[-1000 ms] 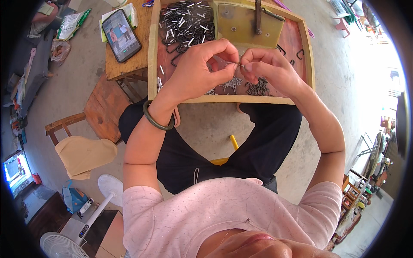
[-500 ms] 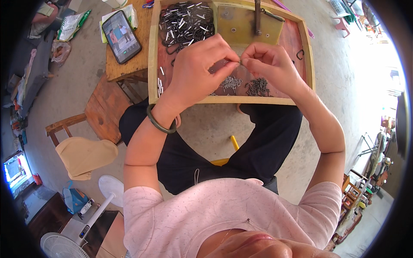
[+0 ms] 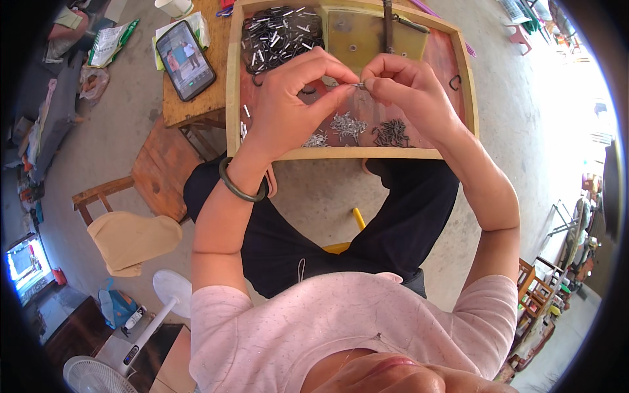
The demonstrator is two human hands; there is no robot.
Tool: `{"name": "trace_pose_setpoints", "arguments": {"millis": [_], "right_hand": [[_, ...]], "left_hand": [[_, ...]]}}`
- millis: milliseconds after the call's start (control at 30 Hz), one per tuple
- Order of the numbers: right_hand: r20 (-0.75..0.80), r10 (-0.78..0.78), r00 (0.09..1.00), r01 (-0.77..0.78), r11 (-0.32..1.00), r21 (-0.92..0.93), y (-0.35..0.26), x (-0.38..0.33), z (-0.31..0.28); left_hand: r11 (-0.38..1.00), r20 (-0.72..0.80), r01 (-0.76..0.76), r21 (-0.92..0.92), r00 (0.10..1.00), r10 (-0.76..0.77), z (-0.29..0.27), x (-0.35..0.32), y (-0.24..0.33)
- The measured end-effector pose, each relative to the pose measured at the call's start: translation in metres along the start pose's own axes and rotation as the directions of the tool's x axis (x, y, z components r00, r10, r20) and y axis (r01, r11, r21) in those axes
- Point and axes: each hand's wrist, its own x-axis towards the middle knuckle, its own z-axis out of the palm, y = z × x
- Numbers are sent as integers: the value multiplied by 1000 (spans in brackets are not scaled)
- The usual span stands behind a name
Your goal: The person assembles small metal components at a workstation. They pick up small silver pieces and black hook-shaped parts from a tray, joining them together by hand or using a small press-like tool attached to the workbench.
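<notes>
My left hand (image 3: 295,101) and my right hand (image 3: 413,90) meet fingertip to fingertip above a shallow wooden tray (image 3: 367,153). Both are closed in a pinch on one small thin metal piece (image 3: 358,85), its ends hidden by the fingers. Below them lie a heap of small silver pieces (image 3: 347,126) and a heap of dark short pins (image 3: 392,133). Behind my left hand is a pile of black cord loops with white ends (image 3: 282,36). A yellowish plate (image 3: 357,42) with an upright dark metal lever (image 3: 388,29) stands at the tray's back.
Left of the tray, a phone (image 3: 185,59) rests on a wooden table (image 3: 180,112), near a white cup (image 3: 173,8). A wooden chair (image 3: 160,170), a beige cushion (image 3: 134,239) and a white fan (image 3: 171,291) are at my left. One black loop (image 3: 455,82) lies at the tray's right.
Both hands have shifted slightly left and away from me, still fingertip to fingertip. The thin metal piece between them now shows more plainly, lying roughly level.
</notes>
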Motion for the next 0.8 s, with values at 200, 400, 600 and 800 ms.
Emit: {"name": "trace_pose_setpoints", "arguments": {"millis": [200, 400, 600, 800], "right_hand": [[-51, -134, 990, 120, 968, -222, 6, 8, 1], [55, -706, 706, 532, 478, -698, -4, 9, 16], [82, -743, 665, 546, 408, -732, -6, 17, 16], [-41, -524, 851, 246, 466, -850, -48, 54, -7]], "left_hand": [[966, -60, 105, 237, 994, -94, 5, -2, 2], [975, -107, 212, -74, 970, -219, 3, -1, -11], [941, -92, 213, -261, 965, -244, 6, 2, -17], [936, -268, 224, -271, 916, -297, -2, 13, -14]]}}
